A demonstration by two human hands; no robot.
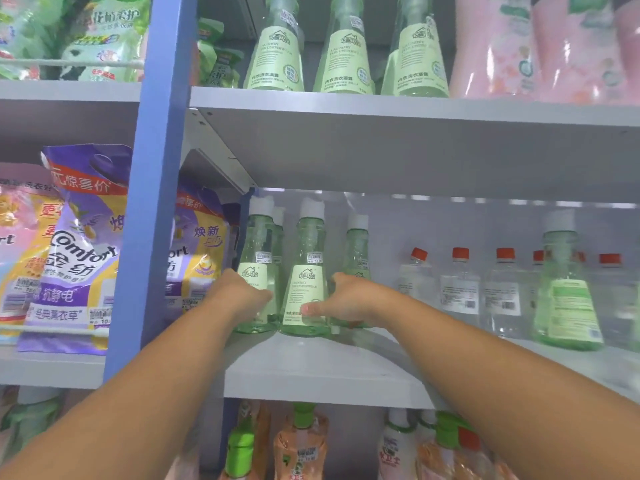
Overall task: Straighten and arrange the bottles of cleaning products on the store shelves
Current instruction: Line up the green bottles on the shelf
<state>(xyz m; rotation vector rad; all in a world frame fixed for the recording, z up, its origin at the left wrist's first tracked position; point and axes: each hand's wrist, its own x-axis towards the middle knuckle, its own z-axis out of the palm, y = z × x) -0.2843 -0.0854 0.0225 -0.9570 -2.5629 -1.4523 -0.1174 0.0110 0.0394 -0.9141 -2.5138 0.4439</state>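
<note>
Green cone-shaped bottles with white caps stand at the left end of the middle shelf (311, 362). My left hand (242, 292) grips the leftmost green bottle (258, 244) low on its body. My right hand (343, 299) wraps around the third green bottle (356, 244), its thumb pressing the label of the middle green bottle (306, 271). A further green bottle (564, 292) stands alone to the right, turned back-label out. Three matching green bottles (344, 53) line the upper shelf.
Clear bottles with red caps (460, 289) fill the row between the green ones. Purple Comfort refill pouches (83, 251) hang left of the blue upright (152, 168). Pink bottles (554, 46) sit top right. Orange and white bottles (301, 441) crowd the lower shelf.
</note>
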